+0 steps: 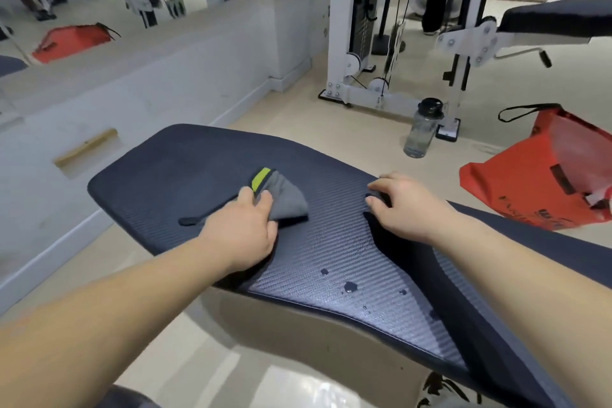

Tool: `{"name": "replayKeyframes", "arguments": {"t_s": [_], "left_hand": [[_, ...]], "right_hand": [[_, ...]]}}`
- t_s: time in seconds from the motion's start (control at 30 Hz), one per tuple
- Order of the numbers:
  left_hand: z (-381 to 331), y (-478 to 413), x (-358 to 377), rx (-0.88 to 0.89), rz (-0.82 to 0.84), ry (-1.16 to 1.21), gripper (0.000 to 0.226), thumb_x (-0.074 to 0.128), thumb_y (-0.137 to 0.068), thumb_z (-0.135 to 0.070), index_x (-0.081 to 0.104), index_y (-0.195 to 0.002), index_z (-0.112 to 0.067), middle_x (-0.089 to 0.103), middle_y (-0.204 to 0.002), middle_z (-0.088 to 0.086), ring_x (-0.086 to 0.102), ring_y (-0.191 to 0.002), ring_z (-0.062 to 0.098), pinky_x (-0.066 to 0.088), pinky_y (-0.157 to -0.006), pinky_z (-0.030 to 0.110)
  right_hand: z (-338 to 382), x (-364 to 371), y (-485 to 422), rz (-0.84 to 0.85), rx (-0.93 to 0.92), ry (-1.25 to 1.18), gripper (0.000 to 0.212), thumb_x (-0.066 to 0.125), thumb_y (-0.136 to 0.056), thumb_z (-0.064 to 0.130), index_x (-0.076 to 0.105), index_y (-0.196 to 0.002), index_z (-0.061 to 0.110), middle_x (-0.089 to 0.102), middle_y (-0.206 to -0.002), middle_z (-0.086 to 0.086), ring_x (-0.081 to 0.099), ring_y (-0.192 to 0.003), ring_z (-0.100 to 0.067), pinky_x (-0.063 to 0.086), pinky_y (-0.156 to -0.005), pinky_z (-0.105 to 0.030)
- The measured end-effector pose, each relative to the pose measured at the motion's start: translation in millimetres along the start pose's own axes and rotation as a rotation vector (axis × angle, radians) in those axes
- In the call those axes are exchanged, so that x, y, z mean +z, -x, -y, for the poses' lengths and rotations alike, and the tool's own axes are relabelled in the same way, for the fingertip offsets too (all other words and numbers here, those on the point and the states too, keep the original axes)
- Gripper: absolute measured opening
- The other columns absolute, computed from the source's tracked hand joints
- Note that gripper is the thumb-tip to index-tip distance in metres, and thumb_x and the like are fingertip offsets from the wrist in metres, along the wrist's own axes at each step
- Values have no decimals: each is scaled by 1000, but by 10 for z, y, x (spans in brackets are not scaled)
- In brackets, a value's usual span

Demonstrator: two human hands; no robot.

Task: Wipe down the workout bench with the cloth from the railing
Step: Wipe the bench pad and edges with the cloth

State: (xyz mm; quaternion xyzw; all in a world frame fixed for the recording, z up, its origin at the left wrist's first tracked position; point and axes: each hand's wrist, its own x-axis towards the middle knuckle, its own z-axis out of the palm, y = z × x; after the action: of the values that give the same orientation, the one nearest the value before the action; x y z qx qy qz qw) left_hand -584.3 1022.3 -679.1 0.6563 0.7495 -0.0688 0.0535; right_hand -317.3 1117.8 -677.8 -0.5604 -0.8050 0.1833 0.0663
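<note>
Pressing our left hand [243,235], fingers curled around the grey cloth [286,200], onto the bench [172,172] | right hand [402,205] empty, fingers spread, resting flat near the far edge | droplets [350,286] sit on the pad nearer us | bare pad lies between cloth and the left end.
</note>
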Motion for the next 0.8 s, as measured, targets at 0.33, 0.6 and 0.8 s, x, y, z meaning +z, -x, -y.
{"name": "replayKeyframes", "arguments": {"t_s": [0.33, 0.6, 0.8], "left_hand": [[-21, 326, -6, 234, 56, 9, 71, 34, -97, -60, 20, -157, -25, 40, -135, 7, 59, -116, 32, 52, -91, 43], [-171, -82, 21, -126, -6, 58, 69, 35, -100, -50, 26, -153, -6, 36, -148, 18, 53, -126, 40, 47, -98, 46], [-54, 29, -115, 114, 101, -34, 63, 34, -100, -55, 24, -156, -27, 42, -137, 5, 59, -118, 36, 49, -91, 42]], "right_hand": [[89, 40, -12, 8, -27, 14, 45, 47, -94, 49, 66, -130, 28, 65, -132, 6, 59, -126, -22, 49, -104, -46], [11, -14, 46, 5, 38, -2, 43, 45, -96, 45, 64, -132, 29, 63, -135, 4, 57, -129, -24, 48, -106, -48], [-294, -69, 55, -32, 110, -101, 42, 41, -101, 32, 63, -136, 25, 63, -139, -2, 55, -132, -29, 45, -110, -48]]}}
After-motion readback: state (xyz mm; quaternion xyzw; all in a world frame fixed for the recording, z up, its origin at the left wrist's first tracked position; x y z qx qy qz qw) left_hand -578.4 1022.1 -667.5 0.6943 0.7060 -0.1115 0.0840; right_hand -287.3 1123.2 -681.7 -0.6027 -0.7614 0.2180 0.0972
